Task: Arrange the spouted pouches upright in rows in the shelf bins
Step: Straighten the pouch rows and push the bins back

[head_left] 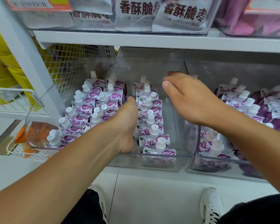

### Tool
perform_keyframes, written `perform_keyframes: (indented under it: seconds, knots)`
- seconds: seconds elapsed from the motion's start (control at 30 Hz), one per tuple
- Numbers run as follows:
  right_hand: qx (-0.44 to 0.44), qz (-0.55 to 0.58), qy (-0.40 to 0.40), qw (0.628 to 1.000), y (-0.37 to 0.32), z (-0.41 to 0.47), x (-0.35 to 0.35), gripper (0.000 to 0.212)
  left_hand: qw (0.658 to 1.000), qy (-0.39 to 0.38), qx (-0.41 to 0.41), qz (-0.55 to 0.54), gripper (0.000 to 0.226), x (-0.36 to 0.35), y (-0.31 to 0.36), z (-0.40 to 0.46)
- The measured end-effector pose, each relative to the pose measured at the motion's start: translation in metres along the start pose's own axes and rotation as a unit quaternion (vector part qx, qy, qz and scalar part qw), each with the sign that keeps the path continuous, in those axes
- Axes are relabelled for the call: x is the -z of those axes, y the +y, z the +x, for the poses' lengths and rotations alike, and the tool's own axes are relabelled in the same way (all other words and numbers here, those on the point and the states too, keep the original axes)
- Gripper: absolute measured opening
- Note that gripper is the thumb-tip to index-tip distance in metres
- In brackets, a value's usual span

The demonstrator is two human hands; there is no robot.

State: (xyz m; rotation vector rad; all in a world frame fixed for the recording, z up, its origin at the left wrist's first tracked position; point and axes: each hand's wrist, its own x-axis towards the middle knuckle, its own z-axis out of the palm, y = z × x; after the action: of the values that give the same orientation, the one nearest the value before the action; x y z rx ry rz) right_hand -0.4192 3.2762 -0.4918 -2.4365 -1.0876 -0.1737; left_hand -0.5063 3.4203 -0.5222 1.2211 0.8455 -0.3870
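Bare-skinned, the left hand (128, 125) is wedged edge-on between two rows of spouted pouches (149, 125) in the clear shelf bin (160, 155); its fingers are hidden, so whether that grip holds anything cannot be told. Above the bin's vacant right side, the right hand (189, 101) hovers with fingers straight and apart, holding nothing. Pouches stand upright with white caps up, though the left rows lean. I judge a sideways shove could topple the middle row like dominoes into that gap, since nothing supports it there.
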Motion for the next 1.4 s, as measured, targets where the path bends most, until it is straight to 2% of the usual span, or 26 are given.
perform_keyframes:
  seconds: [0.07,0.17,0.27,0.37,0.47,0.57,0.67,0.77,0.9,0.97,1.07,1.2,1.3,1.4]
  knots:
    - [-0.008,0.008,-0.006,1.0,0.001,0.002,0.002,0.041,0.999,0.037,-0.006,0.018,0.08,-0.001,0.002,0.005]
    - [-0.028,0.021,-0.01,0.999,0.003,0.009,0.003,0.043,1.0,0.004,0.003,-0.005,0.092,-0.005,-0.001,0.011]
    - [-0.037,0.031,-0.007,0.999,0.004,0.013,0.003,0.043,1.0,-0.002,-0.019,0.023,0.075,-0.02,-0.003,0.003]
    - [-0.043,0.041,-0.008,0.998,0.004,0.012,0.005,0.043,0.999,0.008,-0.024,0.033,0.074,-0.023,-0.002,0.001]
    - [-0.043,0.048,-0.008,0.998,0.003,0.011,0.007,0.043,0.997,0.056,-0.043,-0.009,0.07,-0.013,0.002,0.008]
    - [-0.045,0.055,-0.009,0.997,0.001,0.01,0.008,0.043,0.987,0.108,-0.118,-0.016,0.057,-0.012,0.011,0.007]
    - [-0.049,0.064,-0.005,0.997,0.001,0.009,0.008,0.043,0.988,0.085,-0.091,-0.092,0.078,-0.013,0.029,0.025]
    - [-0.047,0.069,0.004,0.996,0.001,0.009,0.008,0.041,0.992,0.057,-0.07,-0.092,0.092,-0.007,0.037,0.062]
    - [-0.075,0.092,-0.004,0.993,0.005,0.014,0.01,0.044,0.996,0.055,-0.06,-0.038,0.062,-0.018,0.042,0.053]
    - [-0.094,0.099,-0.01,0.991,0.007,0.018,0.012,0.043,0.991,0.104,-0.089,0.006,0.048,-0.019,0.048,0.055]
    - [-0.111,0.097,-0.025,0.989,0.008,0.024,0.012,0.04,0.983,0.138,-0.122,0.006,0.032,-0.019,0.055,0.058]
    - [-0.119,0.084,-0.024,0.989,0.012,0.029,0.011,0.034,0.982,0.15,-0.111,-0.027,0.041,-0.03,0.059,0.073]
    - [-0.117,0.071,-0.024,0.99,0.015,0.031,0.01,0.033,0.988,0.12,-0.101,0.015,0.071,-0.038,0.058,0.084]
    - [-0.123,0.077,-0.02,0.989,0.016,0.032,0.008,0.033,0.99,0.067,-0.111,0.049,0.075,-0.051,0.054,0.076]
